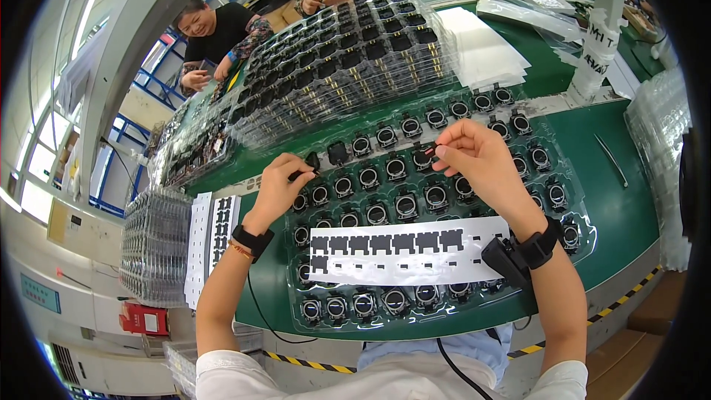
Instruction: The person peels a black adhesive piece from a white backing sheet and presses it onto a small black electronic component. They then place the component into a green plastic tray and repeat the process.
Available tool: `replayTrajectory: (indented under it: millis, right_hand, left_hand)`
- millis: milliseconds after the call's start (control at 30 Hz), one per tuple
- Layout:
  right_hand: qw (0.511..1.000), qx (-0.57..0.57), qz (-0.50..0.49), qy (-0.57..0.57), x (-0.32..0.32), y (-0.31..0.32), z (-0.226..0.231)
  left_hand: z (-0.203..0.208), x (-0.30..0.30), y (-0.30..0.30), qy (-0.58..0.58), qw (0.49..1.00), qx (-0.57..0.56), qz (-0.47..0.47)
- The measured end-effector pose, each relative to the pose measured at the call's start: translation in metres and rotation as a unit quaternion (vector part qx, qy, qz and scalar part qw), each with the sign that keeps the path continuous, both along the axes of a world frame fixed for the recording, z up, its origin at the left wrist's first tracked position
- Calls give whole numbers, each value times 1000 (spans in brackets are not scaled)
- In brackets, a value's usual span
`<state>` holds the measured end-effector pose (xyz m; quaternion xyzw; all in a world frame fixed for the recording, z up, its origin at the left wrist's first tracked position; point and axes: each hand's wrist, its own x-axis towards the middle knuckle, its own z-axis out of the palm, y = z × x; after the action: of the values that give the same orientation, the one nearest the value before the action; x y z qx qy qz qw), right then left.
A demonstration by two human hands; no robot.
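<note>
My left hand [275, 187] pinches a small black part [312, 161] between thumb and fingers, above the upper left of a clear plastic tray [578, 178]. The tray holds rows of small black parts, most with a round ring face, such as this ringed part [377, 213]. My right hand [485, 167] is closed in a pinch over the tray's middle; a tiny dark piece with a reddish edge shows at its fingertips. Across the tray lies a white sheet [400, 275] of black die-cut stickers [381, 243], with several stickers gone from its lower row.
High stacked clear trays [348, 81] of black parts stand beyond mine. More trays [155, 252] and sticker sheets [198, 244] are at the left. Tweezers [612, 160] lie at the right near a wrapped post [596, 52]. Co-workers [215, 30] sit across the table.
</note>
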<state>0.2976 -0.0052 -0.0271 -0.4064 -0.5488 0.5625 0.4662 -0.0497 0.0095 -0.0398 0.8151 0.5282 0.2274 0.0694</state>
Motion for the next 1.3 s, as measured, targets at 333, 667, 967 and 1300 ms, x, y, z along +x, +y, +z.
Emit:
replayTrajectory:
  millis: [333, 667, 967, 1300]
  right_hand:
    - [1000, 2, 3, -2, -1, -1, -2]
    - [1000, -7, 11, -1, -1, -1, -3]
    - [1000, -7, 11, -14, 0, 1, -5]
    - [996, 58, -35, -59, -1, 1, -13]
  left_hand:
    - [9, 18, -3, 34, 998, 58, 11]
    - [7, 7, 14, 109, 993, 18, -47]
    - [45, 44, 26, 118, 993, -2, -31]
    - [21, 112, 59, 233, 969, -42, 67]
